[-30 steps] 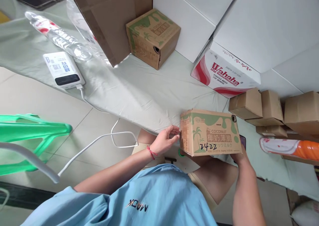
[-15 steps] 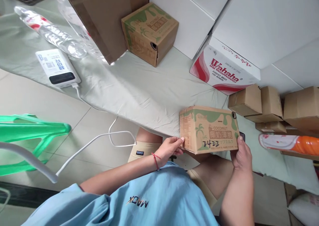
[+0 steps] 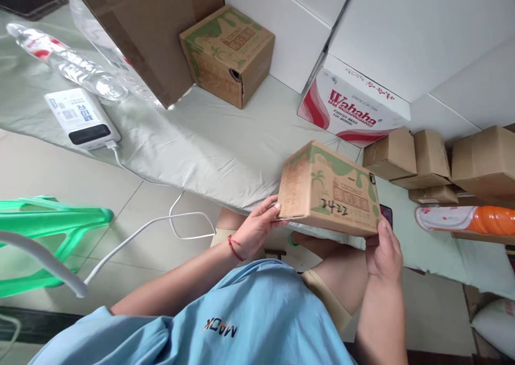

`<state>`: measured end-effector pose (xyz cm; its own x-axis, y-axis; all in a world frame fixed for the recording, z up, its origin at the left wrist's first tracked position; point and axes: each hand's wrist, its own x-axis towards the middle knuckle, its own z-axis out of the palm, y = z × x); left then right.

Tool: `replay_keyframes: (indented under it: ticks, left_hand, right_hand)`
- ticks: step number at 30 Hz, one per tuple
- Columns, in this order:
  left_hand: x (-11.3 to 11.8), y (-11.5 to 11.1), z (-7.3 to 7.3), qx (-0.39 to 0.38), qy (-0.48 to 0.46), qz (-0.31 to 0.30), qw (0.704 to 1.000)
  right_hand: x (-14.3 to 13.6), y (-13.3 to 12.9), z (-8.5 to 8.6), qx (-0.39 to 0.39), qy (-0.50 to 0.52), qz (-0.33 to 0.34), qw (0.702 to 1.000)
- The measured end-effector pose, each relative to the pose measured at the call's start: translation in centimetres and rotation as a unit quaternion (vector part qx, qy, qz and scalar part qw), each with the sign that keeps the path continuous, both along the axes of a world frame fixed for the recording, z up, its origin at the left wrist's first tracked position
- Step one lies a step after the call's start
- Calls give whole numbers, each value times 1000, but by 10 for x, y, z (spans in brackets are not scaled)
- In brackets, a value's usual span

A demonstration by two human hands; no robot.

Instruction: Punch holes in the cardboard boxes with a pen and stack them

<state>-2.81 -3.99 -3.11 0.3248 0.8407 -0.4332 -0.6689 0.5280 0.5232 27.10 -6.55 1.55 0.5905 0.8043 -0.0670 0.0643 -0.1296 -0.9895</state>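
Note:
Between my two hands is a brown cardboard box [image 3: 336, 193] printed with green drips, a palm tree, "COCONUT" and a handwritten "2422". It is tilted and held over the near edge of the cloth-covered table [image 3: 225, 145]. My left hand [image 3: 261, 223], with a red cord at the wrist, grips the box's lower left corner, thumb on the side and fingers beneath. My right hand [image 3: 384, 249] holds the lower right corner, its thumb on the end. A dark phone-like object [image 3: 387, 214] shows partly behind the box's right end.
A similar coconut box [image 3: 229, 53] stands by a large carton [image 3: 161, 21]. Farther right are a Wahaha carton [image 3: 354, 104], small brown boxes [image 3: 390, 153] and an orange-capped bottle [image 3: 462, 218]. At left lie a clear bottle [image 3: 72, 67] and a cabled power bank [image 3: 82, 118]; a green stool [image 3: 52, 220] stands below.
Both hands have moved the box slightly up and left and tilted it, so its right end hangs lower and more of its left side shows. The view has shifted a little.

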Motion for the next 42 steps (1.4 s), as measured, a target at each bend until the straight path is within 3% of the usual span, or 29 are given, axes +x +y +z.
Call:
replay_keyframes:
  ticks: [3,6,9,12,18,23,29,31,36,39,42]
  left_hand:
    - [-14,-4,-11,-25,-10,17,1000]
    - [-22,-6,-16,-33,-18,48,998]
    - [-26,-4,-12,-12,-5,96,995]
    - [-31,1,-2,14,10,123,992]
    - [-37,-1,16,11,64,173,983]
    - [-39,-6,35,140,125,138,973]
    - [-51,-12,50,266,179,108,941]
    - [-54,-17,57,324,218,69,918]
    - [-45,-27,89,491,294,16,820]
    - [-37,-25,103,478,297,-9,827]
    - [-35,-22,100,440,318,-6,840]
  right_hand:
    - [-17,-17,11,12,-113,64,991]
    - [-23,-28,19,15,-241,127,962]
    - [-24,-32,26,14,-318,162,934]
    - [-27,-32,34,17,-337,175,925]
    - [-38,-36,44,80,-286,182,937]
    - [-35,-34,40,159,-180,126,962]
    - [-21,-26,33,153,-67,137,976]
    - [-16,-25,30,136,-57,139,979]
    - [1,-25,14,78,-41,109,990]
    - [8,-28,5,65,-24,104,992]
    - [9,-35,4,72,-37,89,993]
